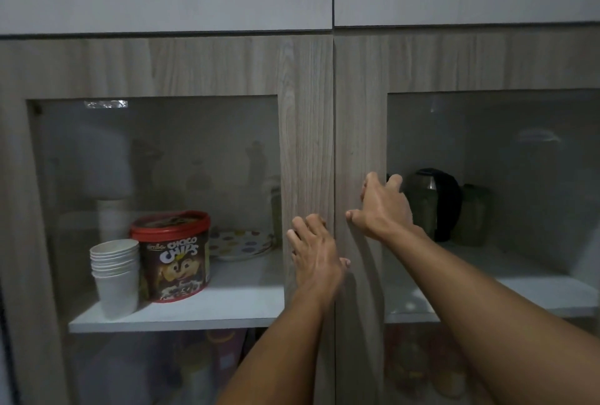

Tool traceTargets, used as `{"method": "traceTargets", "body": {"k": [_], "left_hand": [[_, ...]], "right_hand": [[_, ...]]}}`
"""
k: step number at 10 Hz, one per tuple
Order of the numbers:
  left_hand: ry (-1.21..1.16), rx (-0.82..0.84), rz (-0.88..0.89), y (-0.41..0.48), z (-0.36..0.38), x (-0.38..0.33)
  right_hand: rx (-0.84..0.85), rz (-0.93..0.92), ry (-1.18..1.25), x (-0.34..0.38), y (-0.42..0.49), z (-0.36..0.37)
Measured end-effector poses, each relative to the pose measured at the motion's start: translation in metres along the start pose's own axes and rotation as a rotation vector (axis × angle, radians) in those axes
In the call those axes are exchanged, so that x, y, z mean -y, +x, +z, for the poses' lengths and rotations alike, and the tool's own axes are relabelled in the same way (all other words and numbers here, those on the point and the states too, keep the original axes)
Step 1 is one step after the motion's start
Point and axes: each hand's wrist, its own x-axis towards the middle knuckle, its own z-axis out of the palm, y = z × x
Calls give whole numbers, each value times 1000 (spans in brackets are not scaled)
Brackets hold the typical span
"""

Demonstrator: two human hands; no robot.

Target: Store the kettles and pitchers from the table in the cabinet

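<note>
Grey-brown wood-grain cabinet (pixel 306 86) with two glass-paned doors fills your view, plain pale panels above it. Both doors stand shut, meeting at the centre seam. Your left hand (pixel 316 253) lies flat on the inner stile of the left door, fingers spread, its grip wide and holding nothing. Your right hand (pixel 383 205) presses on the stile of the right door, fingertips curled at the edge of the glass pane; its grip is likewise loose and empty. Behind the right pane, a dark electric kettle with a steel body (pixel 433 203) stands upright on the white shelf (pixel 487 274), a dim greenish container (pixel 474 214) just beside it. Behind the left pane sit a stack of white paper cups (pixel 115 276), a red-lidded chocolate-chips tub (pixel 173 255) and a dotted plate (pixel 242 242).
</note>
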Motion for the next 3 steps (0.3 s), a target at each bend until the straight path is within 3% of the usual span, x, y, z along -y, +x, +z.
{"method": "traceTargets", "body": {"k": [3], "left_hand": [[-77, 214, 37, -4, -21, 7]], "right_hand": [[192, -49, -21, 7, -30, -19]]}}
